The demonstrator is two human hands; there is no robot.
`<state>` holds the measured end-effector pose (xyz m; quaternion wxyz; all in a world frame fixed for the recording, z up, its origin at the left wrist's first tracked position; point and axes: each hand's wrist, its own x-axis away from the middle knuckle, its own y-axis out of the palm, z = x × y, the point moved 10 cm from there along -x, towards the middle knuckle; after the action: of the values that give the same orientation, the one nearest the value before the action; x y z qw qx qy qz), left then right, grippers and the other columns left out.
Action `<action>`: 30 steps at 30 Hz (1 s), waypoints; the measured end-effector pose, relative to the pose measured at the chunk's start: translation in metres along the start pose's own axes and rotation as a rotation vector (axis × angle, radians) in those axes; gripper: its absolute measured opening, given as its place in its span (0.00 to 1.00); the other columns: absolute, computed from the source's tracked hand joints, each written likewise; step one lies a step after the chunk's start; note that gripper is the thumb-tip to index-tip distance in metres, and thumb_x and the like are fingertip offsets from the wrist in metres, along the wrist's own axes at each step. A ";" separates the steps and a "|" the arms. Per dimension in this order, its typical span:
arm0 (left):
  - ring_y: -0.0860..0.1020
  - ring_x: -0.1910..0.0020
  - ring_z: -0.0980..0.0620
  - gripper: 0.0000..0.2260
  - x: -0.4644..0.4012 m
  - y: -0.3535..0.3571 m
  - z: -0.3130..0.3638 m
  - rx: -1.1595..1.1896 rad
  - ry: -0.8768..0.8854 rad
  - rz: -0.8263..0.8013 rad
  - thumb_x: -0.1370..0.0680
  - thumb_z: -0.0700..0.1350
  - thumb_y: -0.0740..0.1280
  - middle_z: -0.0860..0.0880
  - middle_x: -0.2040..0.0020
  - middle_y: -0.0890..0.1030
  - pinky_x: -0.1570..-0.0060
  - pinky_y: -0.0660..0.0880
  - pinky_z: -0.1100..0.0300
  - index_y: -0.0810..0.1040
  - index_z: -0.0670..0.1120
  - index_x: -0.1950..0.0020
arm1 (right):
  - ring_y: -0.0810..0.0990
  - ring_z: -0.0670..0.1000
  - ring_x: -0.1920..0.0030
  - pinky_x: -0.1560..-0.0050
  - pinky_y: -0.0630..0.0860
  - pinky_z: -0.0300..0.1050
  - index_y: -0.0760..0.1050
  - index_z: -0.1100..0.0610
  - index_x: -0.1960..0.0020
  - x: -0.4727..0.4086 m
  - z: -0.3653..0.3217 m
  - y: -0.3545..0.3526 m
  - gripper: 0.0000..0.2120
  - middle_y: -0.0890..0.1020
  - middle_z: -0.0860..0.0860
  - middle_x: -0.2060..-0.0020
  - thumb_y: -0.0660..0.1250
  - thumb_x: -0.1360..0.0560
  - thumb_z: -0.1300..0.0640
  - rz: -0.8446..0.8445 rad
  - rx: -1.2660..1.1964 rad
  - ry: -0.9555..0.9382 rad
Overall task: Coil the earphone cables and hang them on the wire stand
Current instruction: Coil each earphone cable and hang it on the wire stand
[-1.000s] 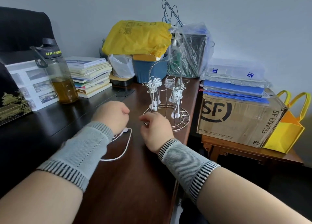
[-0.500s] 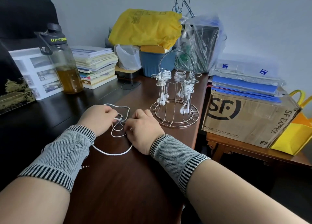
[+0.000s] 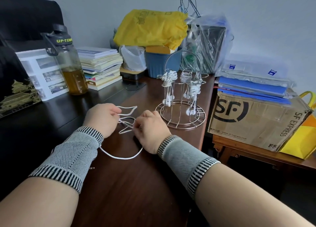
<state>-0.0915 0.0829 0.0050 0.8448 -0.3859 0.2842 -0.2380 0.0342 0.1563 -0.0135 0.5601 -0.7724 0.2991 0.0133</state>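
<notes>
Wire stand [image 3: 180,114] crowds the right; bottle [image 3: 70,69] stands far left.

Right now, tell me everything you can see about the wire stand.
The wire stand is shiny thin metal: a round ringed base, upright rods and an arched handle on top. It stands upright on the dark wooden desk, beyond the right hand and apart from it. Three coiled white earphone bundles hang from it, earbuds dangling.

Dark wooden desk [image 3: 130,192] crowded at the back: water bottle [image 3: 68,66] of amber liquid beside stacked books [image 3: 100,67], blue bin [image 3: 160,64] under a yellow bag [image 3: 150,28], clear plastic bags [image 3: 208,43] behind. At right, SF Express carton [image 3: 253,119] topped with blue folders [image 3: 251,88], yellow tote [image 3: 302,138] alongside.
</notes>
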 end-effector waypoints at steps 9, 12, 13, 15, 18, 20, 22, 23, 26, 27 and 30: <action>0.77 0.42 0.43 0.14 0.002 -0.002 -0.006 -0.190 -0.073 0.028 0.20 0.43 0.61 0.47 0.39 0.81 0.45 0.75 0.52 0.82 0.50 0.38 | 0.75 0.47 0.72 0.67 0.70 0.39 0.73 0.59 0.60 0.016 0.067 -0.016 0.10 0.80 0.52 0.71 0.60 0.21 0.65 0.275 -1.379 0.465; 0.77 0.46 0.47 0.12 0.008 -0.020 0.025 -0.115 0.068 0.163 0.22 0.43 0.62 0.49 0.43 0.80 0.46 0.72 0.54 0.82 0.51 0.43 | 0.77 0.47 0.74 0.67 0.71 0.39 0.73 0.59 0.60 0.017 0.066 -0.016 0.11 0.81 0.52 0.72 0.59 0.20 0.65 0.254 -1.488 0.475; 0.76 0.49 0.50 0.11 0.011 -0.023 0.037 -0.058 0.115 0.177 0.22 0.42 0.62 0.51 0.46 0.80 0.48 0.70 0.58 0.83 0.50 0.46 | 0.78 0.47 0.74 0.67 0.72 0.38 0.73 0.60 0.60 0.018 0.067 -0.016 0.11 0.81 0.52 0.72 0.59 0.20 0.65 0.245 -1.519 0.494; 0.77 0.53 0.55 0.09 0.018 -0.017 0.057 0.062 0.179 0.117 0.23 0.42 0.63 0.55 0.51 0.79 0.50 0.67 0.63 0.82 0.51 0.50 | 0.77 0.47 0.75 0.65 0.74 0.39 0.74 0.60 0.60 0.019 0.068 -0.014 0.11 0.80 0.53 0.72 0.59 0.20 0.64 0.231 -1.574 0.528; 0.79 0.54 0.60 0.07 0.028 0.013 0.073 0.117 0.250 -0.078 0.26 0.48 0.68 0.60 0.54 0.80 0.47 0.72 0.63 0.81 0.56 0.48 | 0.74 0.48 0.75 0.62 0.72 0.42 0.73 0.61 0.59 0.020 0.066 -0.013 0.10 0.78 0.54 0.73 0.59 0.20 0.64 0.199 -1.658 0.523; 0.78 0.54 0.61 0.07 0.030 0.031 0.073 0.069 0.279 -0.164 0.28 0.53 0.71 0.60 0.56 0.80 0.47 0.72 0.63 0.81 0.58 0.50 | 0.74 0.47 0.75 0.60 0.71 0.44 0.73 0.61 0.58 0.021 0.064 -0.012 0.10 0.78 0.54 0.72 0.58 0.20 0.64 0.164 -1.666 0.519; 0.79 0.56 0.61 0.01 0.029 0.034 0.073 0.070 0.297 -0.182 0.27 0.52 0.72 0.60 0.59 0.80 0.47 0.72 0.63 0.82 0.58 0.57 | 0.75 0.47 0.75 0.60 0.73 0.45 0.74 0.61 0.58 0.021 0.063 -0.012 0.10 0.79 0.53 0.72 0.59 0.20 0.63 0.147 -1.649 0.520; 0.79 0.56 0.61 0.02 0.029 0.034 0.073 0.086 0.297 -0.187 0.27 0.52 0.72 0.59 0.61 0.81 0.48 0.72 0.64 0.81 0.58 0.59 | 0.76 0.47 0.75 0.60 0.73 0.45 0.74 0.61 0.57 0.021 0.063 -0.012 0.10 0.79 0.53 0.72 0.59 0.20 0.63 0.141 -1.642 0.518; 0.80 0.57 0.60 0.04 0.030 0.043 0.068 0.097 0.272 -0.262 0.28 0.51 0.73 0.57 0.61 0.82 0.51 0.73 0.63 0.80 0.59 0.62 | 0.76 0.47 0.75 0.60 0.72 0.45 0.74 0.61 0.57 0.021 0.062 -0.012 0.09 0.80 0.52 0.72 0.59 0.20 0.62 0.129 -1.641 0.517; 0.80 0.57 0.58 0.06 0.031 0.047 0.067 0.084 0.269 -0.288 0.28 0.50 0.73 0.56 0.62 0.82 0.51 0.75 0.61 0.79 0.58 0.63 | 0.76 0.47 0.75 0.60 0.72 0.45 0.74 0.61 0.57 0.021 0.063 -0.012 0.09 0.79 0.52 0.72 0.59 0.20 0.62 0.126 -1.647 0.517; 0.81 0.61 0.55 0.07 0.027 0.047 0.062 0.138 0.250 -0.268 0.28 0.47 0.74 0.54 0.64 0.83 0.53 0.77 0.60 0.80 0.56 0.65 | 0.75 0.46 0.75 0.61 0.72 0.45 0.74 0.60 0.57 0.022 0.064 -0.012 0.09 0.79 0.52 0.73 0.59 0.20 0.62 0.141 -1.630 0.519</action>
<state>-0.0219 0.1260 -0.0065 0.7881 -0.3286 0.3161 -0.4135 0.0780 0.2050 -0.0350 -0.2580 -0.8919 0.3623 0.0816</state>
